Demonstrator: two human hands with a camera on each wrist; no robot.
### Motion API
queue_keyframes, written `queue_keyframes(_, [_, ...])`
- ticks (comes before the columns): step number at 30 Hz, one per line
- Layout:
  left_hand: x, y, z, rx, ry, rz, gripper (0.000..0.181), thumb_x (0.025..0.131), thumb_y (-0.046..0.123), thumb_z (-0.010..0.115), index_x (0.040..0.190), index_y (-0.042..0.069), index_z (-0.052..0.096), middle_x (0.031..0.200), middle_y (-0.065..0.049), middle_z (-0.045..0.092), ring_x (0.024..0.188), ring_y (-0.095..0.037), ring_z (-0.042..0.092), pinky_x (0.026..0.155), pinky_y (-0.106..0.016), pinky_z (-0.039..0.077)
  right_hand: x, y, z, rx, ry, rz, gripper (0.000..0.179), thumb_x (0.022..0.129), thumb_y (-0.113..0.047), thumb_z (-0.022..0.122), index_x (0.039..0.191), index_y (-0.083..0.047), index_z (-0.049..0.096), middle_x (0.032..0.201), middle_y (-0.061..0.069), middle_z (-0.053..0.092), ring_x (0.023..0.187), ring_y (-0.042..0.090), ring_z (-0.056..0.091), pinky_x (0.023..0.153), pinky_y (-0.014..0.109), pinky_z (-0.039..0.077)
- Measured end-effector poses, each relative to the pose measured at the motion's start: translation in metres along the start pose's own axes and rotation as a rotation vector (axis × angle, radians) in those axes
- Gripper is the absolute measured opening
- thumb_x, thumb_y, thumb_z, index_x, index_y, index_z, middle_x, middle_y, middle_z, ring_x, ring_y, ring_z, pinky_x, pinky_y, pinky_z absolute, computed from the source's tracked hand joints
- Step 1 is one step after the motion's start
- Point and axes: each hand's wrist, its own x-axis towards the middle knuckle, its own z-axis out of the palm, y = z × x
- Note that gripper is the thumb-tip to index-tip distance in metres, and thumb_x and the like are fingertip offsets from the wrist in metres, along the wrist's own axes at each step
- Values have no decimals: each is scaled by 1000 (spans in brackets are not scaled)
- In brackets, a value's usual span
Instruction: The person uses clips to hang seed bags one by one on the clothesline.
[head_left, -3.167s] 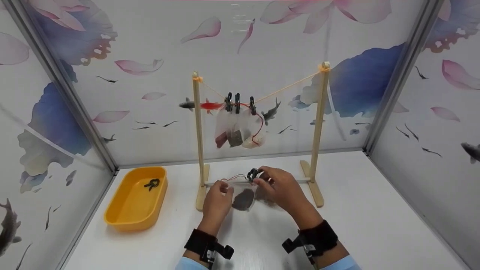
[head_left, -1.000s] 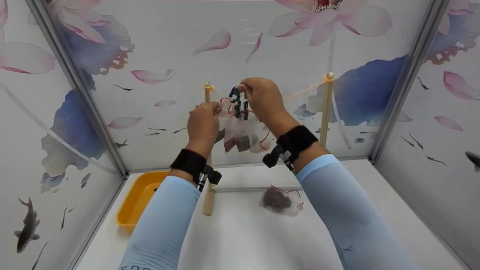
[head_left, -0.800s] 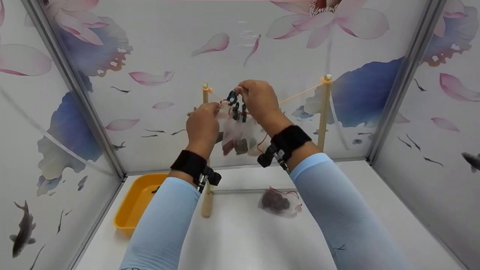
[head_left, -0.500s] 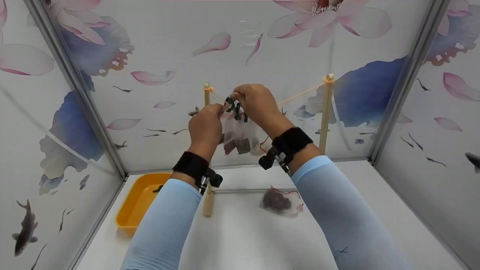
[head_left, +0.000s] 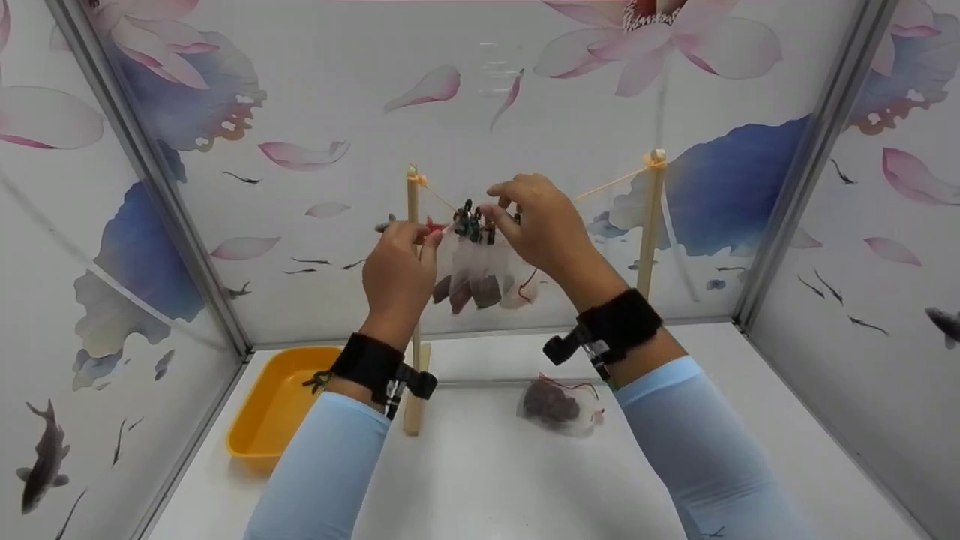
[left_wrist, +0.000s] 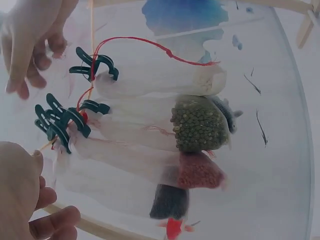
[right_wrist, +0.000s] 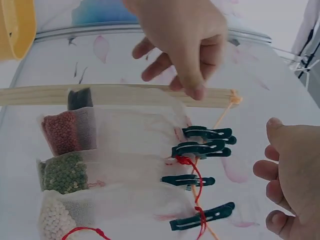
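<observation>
Several white mesh drawstring bags hang side by side from an orange line, held by dark green clips. In the right wrist view their fillings show: a dark bag, a red one, a green one and a white one. My left hand is left of the bunch, beside the clip at the dark bag's top. Its fingers are loosely bent with nothing between them. Just right of the clips is my right hand, fingers relaxed and apart, holding nothing.
On the table lies another mesh bag with dark lumps and a red cord. A yellow tray with a green clip stands at left, partly behind my left arm. Wooden posts carry the line; printed walls surround the table.
A dark-filled bag and a clip were lifted from the table to the line. The clip now sits there with the bag hanging; both hands have let go, the right drawing back rightward.
</observation>
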Motion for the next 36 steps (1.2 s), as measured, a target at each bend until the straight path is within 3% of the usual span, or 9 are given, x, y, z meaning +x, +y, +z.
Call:
queue_keyframes(6, [-37,-42,-6,-93,42,-82,26,115,31,70,119,8,82,110,-10,77,89,-28,76,80,-43,65,-69,30,-18,35,233,-44,25,115,-27,70,117,-6,84,95,11,78,77,23,67,68,36,50])
queue_keyframes(10, [-69,-69,-6,-108,1,-178,27,115,31,70,119,8,81,112,-10,79,94,-29,73,85,-45,63,-119,60,-17,5,322,20,19,110,-22,77,107,-5,85,84,9,76,70,19,64,65,34,50])
queue_keyframes(14, [-102,-85,0,-114,-44,-235,27,114,32,71,119,8,82,113,-10,80,93,-28,72,83,-44,61,-165,91,-6,-15,343,131,16,107,-18,81,102,-3,85,77,9,73,66,19,62,64,37,50])
queue_keyframes(16, [-116,-91,6,-117,-66,-251,26,113,31,72,118,9,83,111,-9,81,92,-27,72,81,-42,61,-187,107,1,-18,301,217,18,108,-19,79,103,-3,85,77,8,74,68,21,64,65,39,51])
queue_keyframes(19, [-130,-100,17,-113,-110,-285,24,113,31,72,117,9,83,109,-8,81,91,-26,72,80,-40,60,-220,135,10,8,165,380,25,112,-28,75,110,-5,85,86,8,80,77,24,71,71,40,56])
queue_keyframes(24, [-134,-117,27,-64,-211,-379,26,113,31,71,119,8,83,111,-10,82,95,-28,73,85,-44,62,-267,178,19,91,-135,629,28,113,-31,74,122,-7,84,109,13,84,101,32,76,81,42,60])
queue_keyframes(28, [-124,-140,23,10,-296,-476,31,115,31,67,125,5,80,117,-16,82,102,-35,73,96,-52,61,-287,198,29,145,-334,726,24,110,-19,76,127,-3,82,122,19,80,110,36,74,84,45,63])
queue_keyframes(31, [-117,-162,17,82,-358,-527,36,116,31,63,132,1,77,124,-22,80,105,-38,73,98,-55,61,-296,204,37,174,-419,777,27,107,-8,76,132,2,79,127,23,77,110,35,74,84,44,63])
queue_keyframes(36, [-109,-203,2,172,-389,-589,31,114,20,55,119,-5,74,105,-24,72,89,-37,67,76,-45,55,-301,204,44,153,-462,806,30,103,0,76,132,8,77,124,28,76,104,32,73,86,46,63])
